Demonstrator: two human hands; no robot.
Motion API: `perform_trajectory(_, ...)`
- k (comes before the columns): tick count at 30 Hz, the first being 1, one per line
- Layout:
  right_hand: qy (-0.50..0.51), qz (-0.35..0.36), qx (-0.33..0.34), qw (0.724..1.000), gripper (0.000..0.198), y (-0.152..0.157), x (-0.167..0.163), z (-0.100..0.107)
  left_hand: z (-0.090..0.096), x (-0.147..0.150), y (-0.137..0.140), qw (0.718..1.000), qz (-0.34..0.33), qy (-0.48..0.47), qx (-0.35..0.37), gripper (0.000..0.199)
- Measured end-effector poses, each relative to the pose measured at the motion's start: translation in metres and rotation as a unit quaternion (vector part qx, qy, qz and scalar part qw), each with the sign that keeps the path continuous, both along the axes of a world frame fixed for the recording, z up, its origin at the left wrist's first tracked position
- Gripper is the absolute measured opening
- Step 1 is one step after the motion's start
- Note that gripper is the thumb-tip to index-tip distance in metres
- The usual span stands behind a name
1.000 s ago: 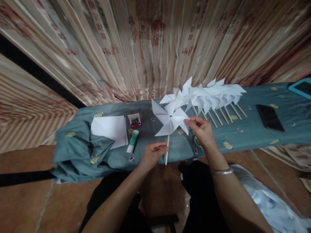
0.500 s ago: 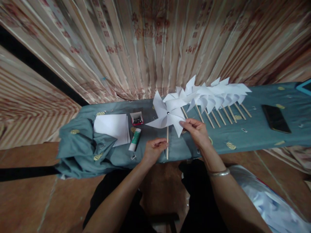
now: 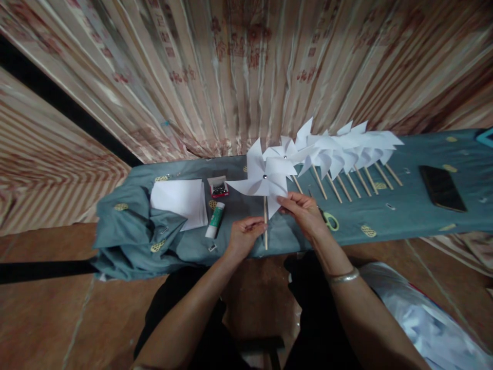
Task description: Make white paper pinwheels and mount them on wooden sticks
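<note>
A white paper pinwheel (image 3: 257, 179) with a silver pin at its centre stands over the near part of the cloth. My left hand (image 3: 246, 236) pinches its wooden stick (image 3: 265, 239) between thumb and fingers, low down. At the lower blade, my right hand (image 3: 302, 210) has its thumb and forefinger closed on the paper edge. Beyond and to the right, several finished-looking pinwheels (image 3: 346, 149) lie in an overlapping row, sticks toward me. Green-handled scissors (image 3: 331, 221) lie by my right wrist, partly hidden behind it.
Left of my hands are a glue stick (image 3: 214, 220), a small open box of pins (image 3: 218, 187) and a stack of white paper (image 3: 179, 200), partly under bunched cloth (image 3: 127, 216). A black phone (image 3: 442, 188) lies at the right. A plastic bag (image 3: 416, 313) sits on the floor.
The pinwheel's blades have turned clockwise, the held blade swinging down and left. My right hand has moved left with it, uncovering more of the scissors. My left hand stays on the stick.
</note>
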State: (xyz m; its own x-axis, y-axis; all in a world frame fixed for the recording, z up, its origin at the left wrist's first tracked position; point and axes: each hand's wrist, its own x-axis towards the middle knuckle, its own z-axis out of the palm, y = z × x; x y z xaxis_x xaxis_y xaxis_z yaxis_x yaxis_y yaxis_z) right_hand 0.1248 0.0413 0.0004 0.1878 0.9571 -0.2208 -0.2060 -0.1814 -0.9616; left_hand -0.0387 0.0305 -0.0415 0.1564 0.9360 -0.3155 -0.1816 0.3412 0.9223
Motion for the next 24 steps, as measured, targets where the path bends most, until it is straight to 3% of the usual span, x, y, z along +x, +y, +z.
perform_trajectory(16, 0.027, 0.033, -0.009, 0.999, 0.035, -0.0025, -0.0037, -0.0001, 0.0014, -0.0004, -0.0001, 1.000, 0.002, -0.008, -0.003, 0.023)
perform_trajectory(24, -0.043, 0.041, 0.019, 0.998, 0.036, -0.0019, -0.0095, -0.0065, 0.0018, -0.0023, -0.0004, 1.000, -0.013, -0.001, 0.000, 0.025)
